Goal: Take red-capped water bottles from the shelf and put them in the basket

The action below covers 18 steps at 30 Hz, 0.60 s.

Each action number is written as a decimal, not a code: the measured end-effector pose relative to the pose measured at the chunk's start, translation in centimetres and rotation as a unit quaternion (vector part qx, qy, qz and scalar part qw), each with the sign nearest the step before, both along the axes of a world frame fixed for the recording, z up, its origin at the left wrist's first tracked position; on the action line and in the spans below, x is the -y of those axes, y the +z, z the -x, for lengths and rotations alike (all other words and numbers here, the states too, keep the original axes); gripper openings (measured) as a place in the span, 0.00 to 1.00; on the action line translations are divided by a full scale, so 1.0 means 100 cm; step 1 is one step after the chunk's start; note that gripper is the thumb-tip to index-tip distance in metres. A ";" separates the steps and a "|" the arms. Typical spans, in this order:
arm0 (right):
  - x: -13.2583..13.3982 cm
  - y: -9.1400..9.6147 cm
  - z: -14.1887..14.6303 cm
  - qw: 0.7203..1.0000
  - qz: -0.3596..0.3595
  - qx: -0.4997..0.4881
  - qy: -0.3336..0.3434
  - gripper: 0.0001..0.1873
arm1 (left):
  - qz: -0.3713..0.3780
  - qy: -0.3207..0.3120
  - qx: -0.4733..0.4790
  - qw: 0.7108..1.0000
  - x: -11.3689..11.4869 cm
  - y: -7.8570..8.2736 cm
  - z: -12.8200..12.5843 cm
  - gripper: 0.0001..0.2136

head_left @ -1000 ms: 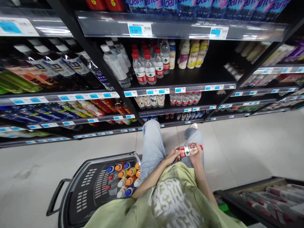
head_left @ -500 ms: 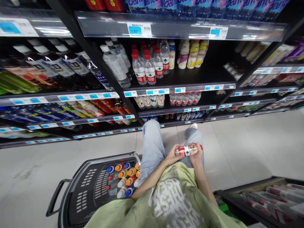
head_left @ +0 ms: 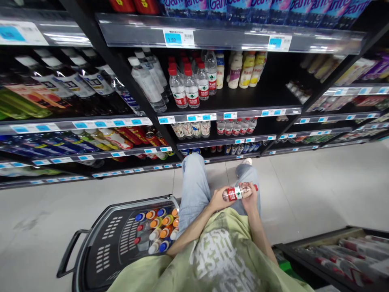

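A small water bottle (head_left: 235, 193) with a red label and red cap lies sideways in front of my waist, cap pointing right. My left hand (head_left: 217, 199) is wrapped round its base end. My right hand (head_left: 249, 196) grips it near the cap end. Below my left arm stands a black shopping basket (head_left: 103, 251) on the floor, holding several upright bottles (head_left: 158, 229) with blue, orange, red and white caps.
Black store shelves (head_left: 225, 115) face me, stocked with water bottles (head_left: 185, 87), yoghurt drinks (head_left: 247, 69) and soft drinks (head_left: 69, 87), with blue price tags along the edges. A low rack (head_left: 340, 253) of packaged goods sits at the lower right. The floor is pale tile.
Both hands and the bottle have risen slightly and shifted a little left. The view has drifted a touch, so the basket sits slightly lower left.
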State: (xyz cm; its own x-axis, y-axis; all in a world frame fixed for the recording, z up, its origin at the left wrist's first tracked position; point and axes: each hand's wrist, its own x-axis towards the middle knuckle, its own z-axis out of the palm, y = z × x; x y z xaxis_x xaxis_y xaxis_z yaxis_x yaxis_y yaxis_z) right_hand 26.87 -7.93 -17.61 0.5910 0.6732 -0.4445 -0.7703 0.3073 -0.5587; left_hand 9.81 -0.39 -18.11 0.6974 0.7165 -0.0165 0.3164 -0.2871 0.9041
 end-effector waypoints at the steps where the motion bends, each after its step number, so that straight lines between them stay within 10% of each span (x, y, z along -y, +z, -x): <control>1: 0.000 0.001 0.000 1.000 0.006 -0.007 0.000 0.16 | 0.011 -0.003 -0.008 1.000 0.000 0.001 0.000 0.30; 18: 0.003 0.002 0.001 1.000 0.014 -0.022 0.006 0.16 | 0.257 -0.046 0.006 0.965 0.000 0.007 -0.001 0.25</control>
State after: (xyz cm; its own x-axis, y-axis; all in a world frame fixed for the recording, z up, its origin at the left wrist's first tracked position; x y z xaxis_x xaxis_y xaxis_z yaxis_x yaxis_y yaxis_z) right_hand 26.79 -8.25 -17.46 0.5627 0.6670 -0.4884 -0.7977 0.2832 -0.5324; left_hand 9.96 -0.34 -17.42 0.7599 0.5503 -0.3459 0.3004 0.1746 0.9377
